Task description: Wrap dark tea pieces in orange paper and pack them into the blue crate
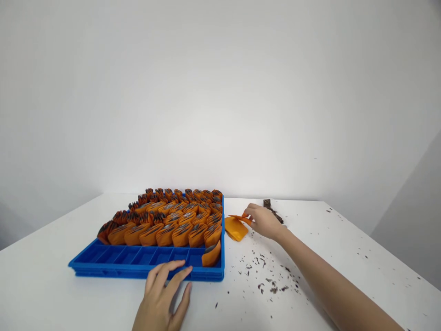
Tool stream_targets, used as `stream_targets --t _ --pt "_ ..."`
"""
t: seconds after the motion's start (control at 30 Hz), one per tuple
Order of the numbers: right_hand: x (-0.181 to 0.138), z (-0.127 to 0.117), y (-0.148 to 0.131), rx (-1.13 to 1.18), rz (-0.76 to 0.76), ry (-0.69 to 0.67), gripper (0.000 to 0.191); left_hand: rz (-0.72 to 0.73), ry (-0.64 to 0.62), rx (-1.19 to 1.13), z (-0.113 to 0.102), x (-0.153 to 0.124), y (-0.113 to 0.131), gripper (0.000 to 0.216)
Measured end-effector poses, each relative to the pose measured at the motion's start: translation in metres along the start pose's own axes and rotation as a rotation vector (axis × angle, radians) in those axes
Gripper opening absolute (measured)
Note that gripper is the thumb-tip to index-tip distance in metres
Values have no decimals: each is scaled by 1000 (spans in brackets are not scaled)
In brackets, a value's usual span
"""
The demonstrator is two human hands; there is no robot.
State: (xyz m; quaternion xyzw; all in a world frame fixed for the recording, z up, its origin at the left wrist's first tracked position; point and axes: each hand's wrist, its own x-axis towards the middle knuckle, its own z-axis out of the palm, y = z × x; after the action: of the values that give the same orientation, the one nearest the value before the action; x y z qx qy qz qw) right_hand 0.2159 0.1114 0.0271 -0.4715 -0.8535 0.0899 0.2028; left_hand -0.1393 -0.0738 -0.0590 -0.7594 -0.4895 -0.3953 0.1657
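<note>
My right hand [263,220] pinches the edge of a thin orange packet [239,218], lifting it at a tilt. More flat orange packets [235,230] lie under it on the white table, just right of the blue tray [144,271]. My left hand [165,294] has its fingers spread, the tips at the tray's front rim, with nothing held. Rows of bundled orange packets [165,234] with dark edges stand upright in the tray's compartments. In the front row one orange packet bundle [211,255] leans in the right-end compartment; the others there show bare blue bottoms.
Dark brown crumbs [274,289] are scattered over the white table [310,248] at the right. Behind my right hand lies a dark brown crumbly block [267,203] with loose pieces. A white wall [220,92] rises behind the table.
</note>
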Motion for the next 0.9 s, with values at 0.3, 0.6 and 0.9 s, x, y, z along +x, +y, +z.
stream_targets --t 0.3,0.6,0.9 --pt "-41 -11 -36 1136 144 169 44 -71 60 -466 -6 92 75 54" --pt "-77 37 -49 1620 233 78 50 -24 -162 -983 51 176 112 15" --pt "-69 43 -29 1381 102 -96 51 225 -175 -1016 68 154 90 26"
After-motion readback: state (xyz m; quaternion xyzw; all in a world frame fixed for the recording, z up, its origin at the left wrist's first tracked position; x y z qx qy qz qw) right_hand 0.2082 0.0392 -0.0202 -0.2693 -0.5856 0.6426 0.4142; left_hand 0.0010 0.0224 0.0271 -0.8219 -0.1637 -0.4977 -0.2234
